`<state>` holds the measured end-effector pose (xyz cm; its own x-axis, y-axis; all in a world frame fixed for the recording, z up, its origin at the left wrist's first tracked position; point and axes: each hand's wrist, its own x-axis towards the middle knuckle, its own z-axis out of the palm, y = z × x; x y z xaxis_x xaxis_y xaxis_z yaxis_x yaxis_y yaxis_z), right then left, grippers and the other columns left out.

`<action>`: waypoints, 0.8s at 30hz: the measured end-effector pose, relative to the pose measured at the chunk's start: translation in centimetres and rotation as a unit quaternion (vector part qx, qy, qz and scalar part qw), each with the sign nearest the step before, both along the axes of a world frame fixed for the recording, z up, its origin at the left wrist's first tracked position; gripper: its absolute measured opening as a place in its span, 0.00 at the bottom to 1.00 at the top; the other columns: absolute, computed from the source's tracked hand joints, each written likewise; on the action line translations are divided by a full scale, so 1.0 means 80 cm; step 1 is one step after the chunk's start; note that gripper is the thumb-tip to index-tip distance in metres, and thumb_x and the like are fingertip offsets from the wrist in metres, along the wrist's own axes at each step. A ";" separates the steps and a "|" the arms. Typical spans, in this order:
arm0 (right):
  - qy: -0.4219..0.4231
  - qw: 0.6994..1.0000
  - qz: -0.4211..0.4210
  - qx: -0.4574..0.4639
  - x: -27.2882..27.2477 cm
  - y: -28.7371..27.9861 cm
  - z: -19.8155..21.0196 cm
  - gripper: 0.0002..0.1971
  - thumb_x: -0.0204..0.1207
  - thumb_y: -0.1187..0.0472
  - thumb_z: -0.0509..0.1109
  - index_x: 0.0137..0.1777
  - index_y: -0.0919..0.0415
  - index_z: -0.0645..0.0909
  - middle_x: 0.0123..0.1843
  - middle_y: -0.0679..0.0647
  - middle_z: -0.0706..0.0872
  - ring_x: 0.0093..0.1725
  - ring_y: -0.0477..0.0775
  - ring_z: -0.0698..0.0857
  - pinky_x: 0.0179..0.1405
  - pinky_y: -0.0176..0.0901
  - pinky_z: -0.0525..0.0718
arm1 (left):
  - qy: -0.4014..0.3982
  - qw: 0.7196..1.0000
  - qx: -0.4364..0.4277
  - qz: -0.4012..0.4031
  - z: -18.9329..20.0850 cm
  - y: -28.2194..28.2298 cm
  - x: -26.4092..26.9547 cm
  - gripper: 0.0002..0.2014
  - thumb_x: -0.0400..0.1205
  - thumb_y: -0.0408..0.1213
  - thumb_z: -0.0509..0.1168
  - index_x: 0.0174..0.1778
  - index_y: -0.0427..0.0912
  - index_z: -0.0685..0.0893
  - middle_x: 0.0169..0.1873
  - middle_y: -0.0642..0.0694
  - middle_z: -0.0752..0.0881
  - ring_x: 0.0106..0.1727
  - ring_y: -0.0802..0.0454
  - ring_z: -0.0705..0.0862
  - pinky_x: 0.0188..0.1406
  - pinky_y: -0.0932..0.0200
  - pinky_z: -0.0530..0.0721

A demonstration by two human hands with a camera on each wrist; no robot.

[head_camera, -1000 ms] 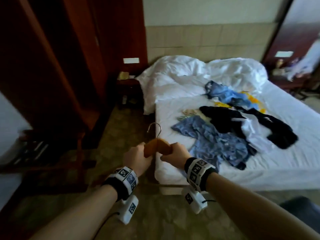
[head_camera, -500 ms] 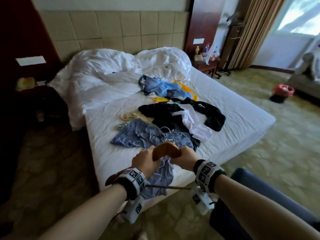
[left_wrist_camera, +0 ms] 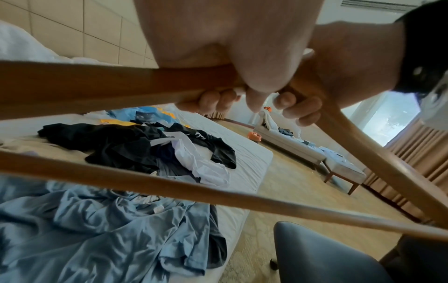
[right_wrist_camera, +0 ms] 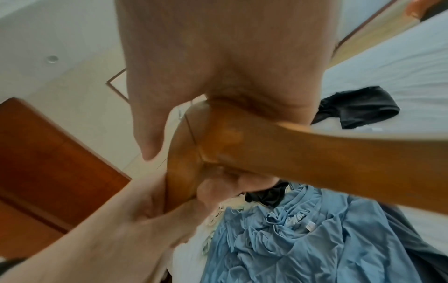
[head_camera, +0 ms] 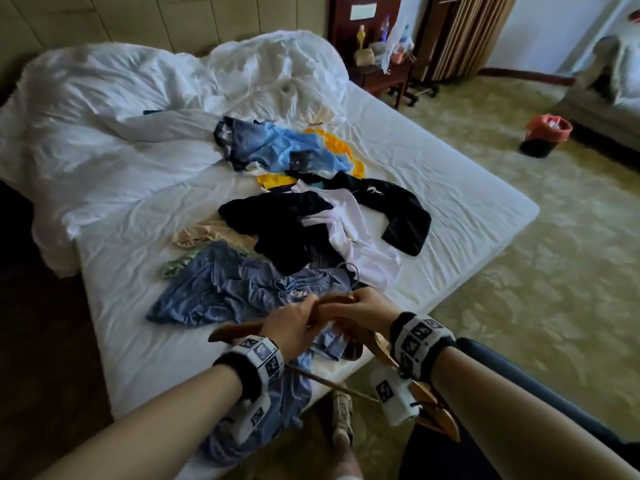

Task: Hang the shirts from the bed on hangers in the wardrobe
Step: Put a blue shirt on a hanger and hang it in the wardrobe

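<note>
Both hands hold one wooden hanger (head_camera: pixel 334 300) by its top, over the near edge of the bed (head_camera: pixel 450 188). My left hand (head_camera: pixel 304 317) grips the left shoulder, and my right hand (head_camera: pixel 360 306) grips just right of the metal hook (head_camera: pixel 350 271). In the left wrist view, fingers of both hands curl round the hanger (left_wrist_camera: pixel 121 82). A crumpled blue shirt (head_camera: pixel 225 289) lies directly under the hanger and hangs off the mattress edge. Farther back lie a black shirt (head_camera: pixel 284 230), a white shirt (head_camera: pixel 353 237), another black garment (head_camera: pixel 398 209) and a light blue shirt (head_camera: pixel 277 150). The wardrobe is out of view.
A bunched white duvet (head_camera: pixel 138 98) covers the head of the bed. A dark chair (head_camera: pixel 536 386) stands close at my right, beside my shoe (head_camera: pixel 341 420). A bedside table (head_camera: pixel 381 71), a red-lined bin (head_camera: pixel 547 133) and a sofa (head_camera: pixel 606 91) stand beyond the carpet.
The view has swung right, from the wardrobe side to the bed. Both hands carried the hanger forward and now hold it over the blue shirt at the bed's edge.
</note>
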<state>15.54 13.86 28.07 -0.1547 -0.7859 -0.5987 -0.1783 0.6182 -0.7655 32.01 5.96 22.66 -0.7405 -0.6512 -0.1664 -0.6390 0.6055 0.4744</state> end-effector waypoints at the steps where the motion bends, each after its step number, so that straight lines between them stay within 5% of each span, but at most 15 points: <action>1: -0.033 0.999 -0.009 0.006 -0.018 -0.015 -0.005 0.26 0.75 0.44 0.77 0.46 0.72 0.89 0.38 0.68 0.89 0.33 0.62 0.86 0.36 0.51 0.88 | -0.007 1.000 0.012 -0.010 -0.008 -0.011 -0.022 0.22 0.82 0.51 0.63 0.70 0.47 0.71 0.52 0.43 0.87 0.53 0.39 0.87 0.49 0.46 0.84; 4: -0.052 0.997 -0.039 0.047 -0.072 -0.057 -0.035 0.31 0.78 0.37 0.69 0.39 0.70 0.89 0.32 0.67 0.85 0.26 0.60 0.82 0.29 0.44 0.82 | 0.022 0.999 0.039 -0.020 -0.027 -0.042 -0.081 0.19 0.80 0.44 0.65 0.67 0.47 0.75 0.58 0.46 0.84 0.61 0.43 0.82 0.61 0.47 0.79; 7: -0.048 0.990 -0.122 0.046 -0.124 -0.084 -0.070 0.27 0.82 0.40 0.66 0.34 0.64 0.82 0.28 0.63 0.78 0.20 0.55 0.76 0.26 0.43 0.75 | 0.026 0.999 -0.027 0.010 -0.054 -0.079 -0.124 0.25 0.74 0.37 0.67 0.68 0.45 0.76 0.64 0.44 0.77 0.67 0.44 0.72 0.72 0.50 0.69; 12: -0.035 0.988 -0.145 0.037 -0.177 -0.110 -0.140 0.34 0.60 0.23 0.74 0.39 0.57 0.86 0.27 0.55 0.75 0.28 0.55 0.73 0.36 0.52 0.71 | -0.079 0.996 -0.023 0.044 -0.105 -0.111 -0.145 0.19 0.80 0.39 0.64 0.68 0.45 0.77 0.64 0.47 0.76 0.70 0.46 0.71 0.69 0.53 0.71; 14: -0.016 0.988 -0.148 0.030 -0.183 -0.126 -0.168 0.26 0.62 0.31 0.79 0.38 0.54 0.82 0.29 0.52 0.76 0.30 0.53 0.76 0.38 0.55 0.74 | -0.124 0.992 -0.009 0.039 -0.143 -0.128 -0.147 0.17 0.83 0.39 0.62 0.68 0.46 0.76 0.66 0.48 0.76 0.72 0.48 0.70 0.67 0.55 0.69; 18: 0.050 0.992 -0.118 -0.001 -0.185 -0.148 -0.245 0.13 0.75 0.55 0.77 0.53 0.55 0.78 0.40 0.51 0.83 0.37 0.50 0.82 0.40 0.47 0.83 | -0.204 0.978 0.031 0.033 -0.227 -0.164 -0.149 0.18 0.85 0.39 0.61 0.71 0.46 0.74 0.71 0.49 0.74 0.74 0.49 0.70 0.69 0.54 0.70; 24: 0.095 0.990 -0.104 -0.004 -0.161 -0.143 -0.363 0.14 0.75 0.55 0.75 0.56 0.51 0.75 0.42 0.50 0.87 0.40 0.51 0.86 0.43 0.59 0.88 | -0.288 0.955 0.056 -0.031 -0.349 -0.153 -0.167 0.28 0.83 0.52 0.64 0.77 0.48 0.66 0.73 0.47 0.69 0.75 0.46 0.67 0.71 0.48 0.69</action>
